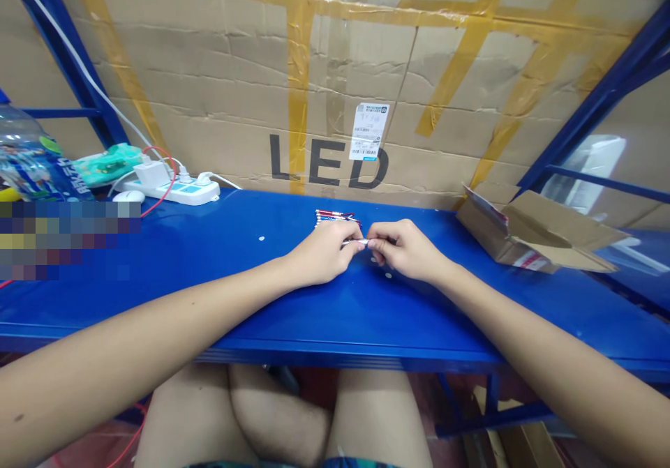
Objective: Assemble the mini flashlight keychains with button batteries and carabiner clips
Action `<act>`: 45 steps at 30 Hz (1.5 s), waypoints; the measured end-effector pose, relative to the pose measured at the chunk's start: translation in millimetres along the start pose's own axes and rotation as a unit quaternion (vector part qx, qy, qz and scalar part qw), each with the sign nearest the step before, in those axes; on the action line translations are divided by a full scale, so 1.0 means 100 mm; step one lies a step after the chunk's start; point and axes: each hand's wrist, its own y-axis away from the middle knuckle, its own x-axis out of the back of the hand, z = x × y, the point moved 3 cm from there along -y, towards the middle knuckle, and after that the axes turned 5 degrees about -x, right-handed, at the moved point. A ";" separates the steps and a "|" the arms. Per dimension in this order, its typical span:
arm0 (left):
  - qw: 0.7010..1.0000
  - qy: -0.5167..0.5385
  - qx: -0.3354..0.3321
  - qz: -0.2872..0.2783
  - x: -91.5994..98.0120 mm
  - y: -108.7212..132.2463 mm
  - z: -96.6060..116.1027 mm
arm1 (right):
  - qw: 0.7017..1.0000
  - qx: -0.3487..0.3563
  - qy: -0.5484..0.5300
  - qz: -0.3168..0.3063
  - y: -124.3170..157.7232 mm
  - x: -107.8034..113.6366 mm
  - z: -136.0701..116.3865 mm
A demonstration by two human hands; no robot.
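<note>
My left hand [335,248] is closed in a pinch around a slim white pen [361,242], held a little above the blue table [314,314]. From the other side, my right hand [400,248] pinches the pen's right end, its fingertips almost meeting those of the left. Most of the pen is hidden by the fingers. Just beyond my left hand lies a small row of slim pens [335,215], red, blue and white with shiny ends, partly covered by that hand.
A white power strip [181,190] with plugs and a plastic bottle [36,154] stand at the left. At the right sits an open cardboard box [516,234]. A large taped carton [235,84] marked LED rises behind the table. Small white dots [262,238] lie on the tabletop.
</note>
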 end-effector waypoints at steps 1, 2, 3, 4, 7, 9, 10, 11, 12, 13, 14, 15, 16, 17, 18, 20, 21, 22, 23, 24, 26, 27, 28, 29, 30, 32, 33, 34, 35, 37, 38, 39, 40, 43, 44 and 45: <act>1.000 -0.023 -0.017 0.002 0.00 0.00 0.02 | 0.999 -0.025 -0.034 -0.006 0.00 -0.01 0.01; 0.999 -0.041 -0.033 0.003 0.01 0.00 0.04 | 0.996 -0.049 -0.068 -0.012 -0.01 -0.01 0.02; 0.997 -0.056 -0.048 0.003 0.01 0.00 0.05 | 0.992 -0.071 -0.099 -0.019 -0.01 -0.02 0.03; 0.996 -0.069 -0.060 0.001 0.00 0.00 0.06 | 0.988 -0.089 -0.125 -0.027 -0.01 -0.02 0.03; 0.992 -0.098 -0.077 -0.006 -0.01 0.00 0.06 | 0.975 -0.118 -0.181 -0.045 -0.02 -0.04 0.05; 0.990 -0.114 -0.085 -0.011 -0.01 0.00 0.06 | 0.964 -0.127 -0.227 -0.050 -0.02 -0.04 0.05; 0.988 -0.122 -0.090 -0.014 -0.02 0.00 0.07 | 0.956 -0.134 -0.256 -0.054 -0.02 -0.04 0.06; 0.986 -0.131 -0.097 -0.018 -0.02 -0.01 0.07 | 0.946 -0.143 -0.285 -0.059 -0.02 -0.05 0.06; 0.984 -0.142 -0.104 -0.023 -0.03 -0.01 0.08 | 0.936 -0.152 -0.310 -0.064 -0.02 -0.05 0.07; 0.981 -0.155 -0.110 -0.027 -0.03 -0.01 0.08 | 0.928 -0.161 -0.328 -0.066 -0.02 -0.05 0.07; 0.979 -0.166 -0.115 -0.028 -0.04 -0.01 0.09 | 0.925 -0.165 -0.336 -0.065 -0.02 -0.05 0.07; 0.977 -0.174 -0.116 -0.027 -0.04 -0.01 0.09 | 0.927 -0.164 -0.330 -0.062 -0.02 -0.05 0.07; 0.977 -0.177 -0.115 -0.025 -0.05 0.00 0.09 | 0.935 -0.159 -0.313 -0.056 -0.02 -0.05 0.06; 0.978 -0.173 -0.111 -0.025 -0.05 0.00 0.09 | 0.944 -0.152 -0.289 -0.047 -0.03 -0.05 0.06; 0.981 -0.165 -0.102 -0.024 -0.05 0.00 0.08 | 0.953 -0.146 -0.262 -0.038 -0.03 -0.04 0.05; 0.988 -0.132 -0.073 -0.028 -0.06 0.00 0.05 | 0.968 -0.137 -0.208 -0.019 -0.04 -0.04 0.05; 0.992 -0.111 -0.057 -0.032 -0.06 -0.01 0.03 | 0.974 -0.131 -0.184 -0.010 -0.04 -0.04 0.05; 0.995 -0.087 -0.042 -0.035 -0.06 -0.01 0.01 | 0.979 -0.122 -0.161 -0.003 -0.05 -0.04 0.06; 0.997 -0.067 -0.029 -0.038 -0.06 -0.01 -0.01 | 0.985 -0.109 -0.137 0.001 -0.05 -0.04 0.06; 0.998 -0.051 -0.018 -0.040 -0.06 -0.02 -0.02 | 0.990 -0.094 -0.109 0.004 -0.05 -0.04 0.07; 0.999 -0.032 0.000 -0.038 -0.06 -0.03 -0.04 | 0.996 -0.068 -0.059 0.008 -0.05 -0.04 0.09; 0.999 -0.024 0.006 -0.034 -0.05 -0.03 -0.05 | 0.997 -0.059 -0.041 0.007 -0.05 -0.05 0.10; 0.999 -0.016 0.011 -0.029 -0.05 -0.04 -0.05 | 0.998 -0.055 -0.031 0.004 -0.04 -0.05 0.11; 1.000 -0.005 0.013 -0.024 -0.05 -0.04 -0.06 | 0.998 -0.055 -0.029 0.000 -0.04 -0.05 0.11; 1.000 0.005 0.013 -0.018 -0.05 -0.04 -0.06 | 0.998 -0.058 -0.037 -0.006 -0.04 -0.06 0.12; 1.000 0.011 0.004 -0.006 -0.05 -0.05 -0.06 | 0.995 -0.070 -0.068 -0.016 -0.04 -0.07 0.11; 1.000 0.007 -0.005 -0.001 -0.05 -0.04 -0.05 | 0.993 -0.076 -0.086 -0.019 -0.04 -0.07 0.10; 1.000 0.000 -0.015 0.004 -0.04 -0.04 -0.04 | 0.991 -0.081 -0.101 -0.021 -0.04 -0.07 0.09; 1.000 -0.008 -0.024 0.009 -0.03 -0.04 -0.03 | 0.990 -0.085 -0.111 -0.022 -0.04 -0.07 0.08; 0.999 -0.018 -0.033 0.014 -0.02 -0.03 0.01 | 0.990 -0.085 -0.111 -0.021 -0.04 -0.07 0.07; 0.999 -0.022 -0.033 0.013 -0.01 -0.02 0.02 | 0.991 -0.081 -0.101 -0.019 -0.04 -0.07 0.06; 0.999 -0.024 -0.028 0.009 -0.01 -0.02 0.03 | 0.993 -0.076 -0.085 -0.017 -0.04 -0.07 0.06; 1.000 -0.025 -0.018 0.002 -0.02 -0.02 0.03 | 0.995 -0.068 -0.066 -0.013 -0.04 -0.06 0.07; 0.999 -0.029 0.034 -0.010 -0.04 -0.04 0.00 | 0.999 -0.038 -0.003 -0.003 -0.03 -0.04 0.08; 0.998 -0.036 0.053 -0.011 -0.04 -0.06 -0.03 | 0.999 -0.029 0.015 -0.003 -0.03 -0.04 0.08; 0.997 -0.045 0.067 -0.012 -0.05 -0.07 -0.05 | 0.999 -0.019 0.033 -0.002 -0.03 -0.04 0.08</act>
